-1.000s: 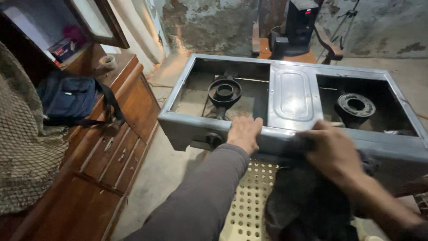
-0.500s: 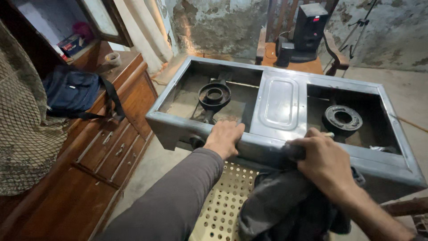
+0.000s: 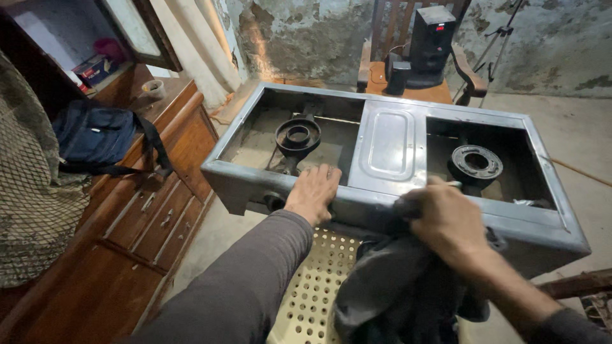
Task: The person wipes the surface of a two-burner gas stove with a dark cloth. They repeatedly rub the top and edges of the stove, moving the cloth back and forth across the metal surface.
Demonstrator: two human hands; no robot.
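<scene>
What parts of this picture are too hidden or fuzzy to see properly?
Head view only:
- The stove's front panel and knobs: mostly covered by the left hand and right hand.
- The dark cloth: motion-blurred, its lower part cut off by the bottom edge.
- What the stove rests on: only a perforated cream surface shows beneath it.
- The black device on the chair: too dim to identify.

Stove body (image 3: 389, 137): both wells open from above, a burner (image 3: 297, 136) and a burner (image 3: 475, 162) standing mid-well. Near edge taken by left hand (image 3: 313, 192) and right hand (image 3: 440, 220) with dark cloth (image 3: 395, 293). Wooden dresser (image 3: 153, 204) close at left corner; floor gap between.
</scene>
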